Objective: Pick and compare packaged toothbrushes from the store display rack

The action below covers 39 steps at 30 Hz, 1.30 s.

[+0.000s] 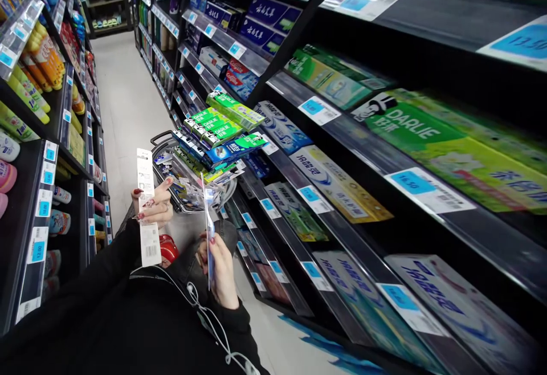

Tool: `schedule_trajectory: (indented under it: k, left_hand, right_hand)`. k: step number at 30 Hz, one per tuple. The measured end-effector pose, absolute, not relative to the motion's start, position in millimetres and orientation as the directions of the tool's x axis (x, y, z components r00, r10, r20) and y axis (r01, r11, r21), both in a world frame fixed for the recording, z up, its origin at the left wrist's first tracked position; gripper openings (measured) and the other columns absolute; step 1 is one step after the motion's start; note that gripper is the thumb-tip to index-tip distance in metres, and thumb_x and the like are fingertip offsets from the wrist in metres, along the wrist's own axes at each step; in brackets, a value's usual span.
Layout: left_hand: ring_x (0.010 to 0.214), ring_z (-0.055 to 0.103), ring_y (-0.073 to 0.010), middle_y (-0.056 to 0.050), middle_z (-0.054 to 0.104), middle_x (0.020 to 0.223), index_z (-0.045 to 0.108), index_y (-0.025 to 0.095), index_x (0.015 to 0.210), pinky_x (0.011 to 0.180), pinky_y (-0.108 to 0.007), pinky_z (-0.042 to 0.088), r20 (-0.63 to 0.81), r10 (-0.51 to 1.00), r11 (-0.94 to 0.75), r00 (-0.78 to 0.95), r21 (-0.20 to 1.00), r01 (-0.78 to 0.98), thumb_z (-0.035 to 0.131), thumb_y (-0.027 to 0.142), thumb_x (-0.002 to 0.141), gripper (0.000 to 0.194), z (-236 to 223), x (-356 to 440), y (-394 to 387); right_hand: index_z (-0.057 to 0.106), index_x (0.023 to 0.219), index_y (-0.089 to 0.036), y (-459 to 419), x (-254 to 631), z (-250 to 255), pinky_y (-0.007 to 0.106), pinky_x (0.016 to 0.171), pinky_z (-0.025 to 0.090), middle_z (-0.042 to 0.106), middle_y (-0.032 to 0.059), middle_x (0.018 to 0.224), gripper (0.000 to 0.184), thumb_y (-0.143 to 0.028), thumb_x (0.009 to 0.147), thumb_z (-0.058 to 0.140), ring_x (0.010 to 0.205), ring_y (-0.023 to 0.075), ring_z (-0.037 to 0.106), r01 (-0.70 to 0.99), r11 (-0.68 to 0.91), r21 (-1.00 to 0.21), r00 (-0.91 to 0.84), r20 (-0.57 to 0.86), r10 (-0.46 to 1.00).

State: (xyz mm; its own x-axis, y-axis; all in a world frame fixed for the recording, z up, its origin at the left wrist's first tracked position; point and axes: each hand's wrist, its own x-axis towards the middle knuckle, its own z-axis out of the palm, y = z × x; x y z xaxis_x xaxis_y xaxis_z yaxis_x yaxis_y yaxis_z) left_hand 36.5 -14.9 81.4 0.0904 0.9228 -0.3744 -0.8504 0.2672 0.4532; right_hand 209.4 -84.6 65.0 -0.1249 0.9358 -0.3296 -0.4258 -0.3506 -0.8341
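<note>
My left hand [154, 204] is closed around a long white carded pack [146, 207], held upright with its barcoded back towards me. My right hand [220, 267] grips a thin clear and blue blister pack [209, 224], seen edge-on and standing upright. Both sleeves are black. Just beyond the hands stands a wire basket [164, 141] piled with green and blue toothpaste boxes [222, 127] and several small packs.
Dark shelves on the right carry toothpaste boxes [431, 141] with blue price tags [412, 184]. Shelves on the left hold bottles [40, 58] and tubes. A pale floor aisle [122, 96] runs away ahead. A white earphone cable [205, 318] hangs over my front.
</note>
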Motion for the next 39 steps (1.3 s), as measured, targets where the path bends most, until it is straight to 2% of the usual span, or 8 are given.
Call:
schedule_trajectory:
  k: [4, 10, 14, 27, 30, 33, 36, 39]
  left_hand:
    - [0.035, -0.004, -0.0001, 0.010, 0.023, 0.053, 0.049, 0.022, 0.096, 0.022, -0.019, 0.007, -0.271, 0.962, 0.105, -0.007, 0.398, -0.911, 0.054, 0.070, 0.065, 0.057, 102, 43, -9]
    - [0.035, -0.006, 0.0029, 0.006, 0.035, 0.062, 0.040, 0.021, 0.077, 0.017, -0.021, 0.000, -0.261, 0.925, 0.344, 0.275, 0.269, -0.900, 0.052, 0.082, 0.049, 0.068, 120, 50, -10]
    - [0.029, -0.005, 0.0037, 0.007, 0.035, 0.061, 0.036, 0.022, 0.074, 0.014, -0.020, 0.001, -0.179, 0.918, 0.387, 0.353, 0.209, -0.898, 0.052, 0.081, 0.047, 0.067, 120, 51, -8]
    - [0.024, 0.002, 0.0007, 0.010, 0.032, 0.048, 0.042, 0.022, 0.078, 0.017, -0.018, 0.007, -0.097, 0.955, 0.296, 0.280, 0.232, -0.927, 0.058, 0.068, 0.058, 0.052, 120, 50, -10]
    - [0.026, 0.022, -0.0014, 0.006, 0.045, 0.056, 0.048, 0.022, 0.083, 0.021, -0.016, 0.017, -0.089, 0.963, 0.267, 0.253, 0.259, -0.928, 0.060, 0.057, 0.065, 0.042, 121, 50, -10]
    - [0.071, 0.061, -0.0105, -0.004, 0.061, 0.096, 0.051, 0.024, 0.107, 0.046, -0.015, 0.042, -0.140, 0.972, 0.230, 0.191, 0.379, -0.896, 0.056, 0.047, 0.072, 0.042, 129, 50, -8]
    - [0.126, 0.038, -0.0174, -0.005, 0.047, 0.132, 0.039, 0.022, 0.131, 0.088, -0.025, 0.042, -0.163, 0.972, 0.231, 0.171, 0.500, -0.834, 0.047, 0.042, 0.077, 0.058, 143, 51, -4]
    - [0.135, 0.023, -0.0160, -0.007, 0.041, 0.139, 0.033, 0.012, 0.135, 0.104, -0.026, 0.028, -0.115, 0.979, 0.201, 0.165, 0.522, -0.829, 0.040, 0.041, 0.079, 0.063, 152, 54, -2]
  right_hand:
    - [0.048, 0.080, -0.019, -86, 213, 66, 0.017, 0.036, 0.022, 0.034, -0.0074, 0.051, 0.033, -0.049, 0.075, 0.062, 0.041, 0.0052, 0.029, -0.436, -0.358, -0.826, -0.125, -0.339, 0.933]
    - [0.048, 0.079, -0.019, -87, 217, 65, 0.018, 0.036, 0.021, 0.034, -0.0070, 0.051, 0.035, -0.050, 0.074, 0.062, 0.041, 0.0051, 0.028, -0.420, -0.383, -0.823, -0.115, -0.371, 0.922]
    - [0.049, 0.081, -0.019, -88, 216, 64, 0.019, 0.037, 0.020, 0.032, -0.0073, 0.052, 0.035, -0.050, 0.074, 0.063, 0.043, 0.0053, 0.028, -0.413, -0.400, -0.818, -0.123, -0.385, 0.915]
    - [0.048, 0.082, -0.019, -89, 215, 63, 0.020, 0.039, 0.021, 0.035, -0.0072, 0.053, 0.035, -0.050, 0.073, 0.062, 0.043, 0.0059, 0.029, -0.373, -0.424, -0.825, -0.156, -0.395, 0.905]
    - [0.048, 0.083, -0.019, -89, 215, 63, 0.020, 0.040, 0.022, 0.035, -0.0072, 0.053, 0.034, -0.049, 0.074, 0.062, 0.043, 0.0060, 0.029, -0.368, -0.430, -0.824, -0.150, -0.404, 0.902]
    - [0.048, 0.082, -0.019, -90, 215, 61, 0.021, 0.041, 0.023, 0.034, -0.0071, 0.054, 0.034, -0.049, 0.074, 0.061, 0.044, 0.0062, 0.029, -0.363, -0.426, -0.829, -0.150, -0.399, 0.904]
    - [0.048, 0.082, -0.019, -91, 216, 58, 0.021, 0.041, 0.023, 0.033, -0.0069, 0.054, 0.034, -0.050, 0.074, 0.061, 0.045, 0.0067, 0.029, -0.360, -0.424, -0.831, -0.151, -0.396, 0.906]
    - [0.049, 0.083, -0.019, -92, 216, 54, 0.020, 0.041, 0.022, 0.033, -0.0068, 0.054, 0.035, -0.051, 0.074, 0.061, 0.045, 0.0067, 0.029, -0.349, -0.435, -0.830, -0.157, -0.405, 0.900]
